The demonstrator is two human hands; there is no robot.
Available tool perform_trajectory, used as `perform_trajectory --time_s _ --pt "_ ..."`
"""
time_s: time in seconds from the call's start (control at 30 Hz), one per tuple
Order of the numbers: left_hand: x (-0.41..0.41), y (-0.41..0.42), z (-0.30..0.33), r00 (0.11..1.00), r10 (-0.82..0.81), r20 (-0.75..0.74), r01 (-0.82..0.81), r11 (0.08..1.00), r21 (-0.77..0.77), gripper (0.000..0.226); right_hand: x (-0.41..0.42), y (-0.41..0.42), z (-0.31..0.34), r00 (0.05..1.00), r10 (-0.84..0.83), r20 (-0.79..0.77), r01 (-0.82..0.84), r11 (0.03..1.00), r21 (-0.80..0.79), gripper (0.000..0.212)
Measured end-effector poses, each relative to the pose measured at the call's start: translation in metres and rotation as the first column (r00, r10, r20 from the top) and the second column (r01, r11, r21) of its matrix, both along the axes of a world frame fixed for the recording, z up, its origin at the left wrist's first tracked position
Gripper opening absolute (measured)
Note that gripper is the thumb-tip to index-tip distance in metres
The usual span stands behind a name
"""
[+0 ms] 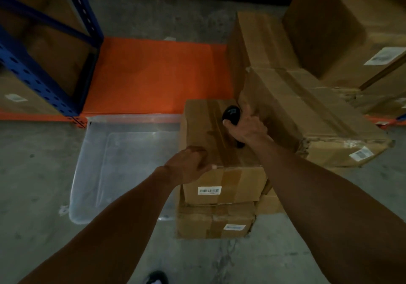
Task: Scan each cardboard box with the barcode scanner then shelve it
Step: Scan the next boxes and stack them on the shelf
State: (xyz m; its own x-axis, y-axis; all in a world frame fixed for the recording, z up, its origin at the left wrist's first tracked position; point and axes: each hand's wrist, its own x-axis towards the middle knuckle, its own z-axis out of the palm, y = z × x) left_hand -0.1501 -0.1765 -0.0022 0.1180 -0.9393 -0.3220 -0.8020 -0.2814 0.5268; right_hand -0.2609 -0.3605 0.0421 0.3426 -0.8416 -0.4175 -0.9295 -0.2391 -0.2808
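A taped cardboard box (206,129) sits on top of a second, lower box (197,222) in the middle of the view. A white barcode label (209,190) faces me on its front side. My left hand (189,167) lies on the box's near top-left corner, fingers curled over the edge. My right hand (246,125) rests on the box's far right top and is closed around a black barcode scanner (230,114), whose head points away from me.
A clear plastic tub (94,169) stands on the concrete floor left of the boxes. The orange bottom shelf (158,74) lies behind, with a blue rack post (33,72) at left. More cardboard boxes (312,116) are stacked at right.
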Motion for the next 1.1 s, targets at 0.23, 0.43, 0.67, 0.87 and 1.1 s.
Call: perform_trajectory --time_s 0.23,0.43,0.67,0.87,1.1 --pt "0.006 -0.002 -0.010 0.996 -0.066 0.060 0.066 0.998 0.007 0.058 0.011 -0.009 -0.040 0.998 -0.048 0.039 0.046 0.998 0.053 0.082" --pt "0.005 -0.001 -0.010 0.999 -0.049 0.010 0.049 0.999 -0.010 0.052 -0.009 0.023 -0.030 0.954 -0.066 0.291 0.064 0.998 0.017 0.085" --pt "-0.005 0.010 -0.016 0.996 0.050 -0.074 -0.055 0.996 -0.070 0.058 -0.049 0.083 0.006 0.700 -0.315 0.642 0.072 0.924 0.375 0.098" --pt "-0.022 0.026 -0.025 0.983 0.150 -0.108 -0.166 0.972 -0.166 0.057 -0.103 0.131 0.012 0.477 -0.451 0.755 0.109 0.882 0.458 0.114" --pt "-0.023 0.031 -0.025 0.997 0.074 -0.034 -0.078 0.985 -0.157 0.057 -0.160 0.175 -0.001 0.392 -0.517 0.761 0.144 0.851 0.504 0.069"
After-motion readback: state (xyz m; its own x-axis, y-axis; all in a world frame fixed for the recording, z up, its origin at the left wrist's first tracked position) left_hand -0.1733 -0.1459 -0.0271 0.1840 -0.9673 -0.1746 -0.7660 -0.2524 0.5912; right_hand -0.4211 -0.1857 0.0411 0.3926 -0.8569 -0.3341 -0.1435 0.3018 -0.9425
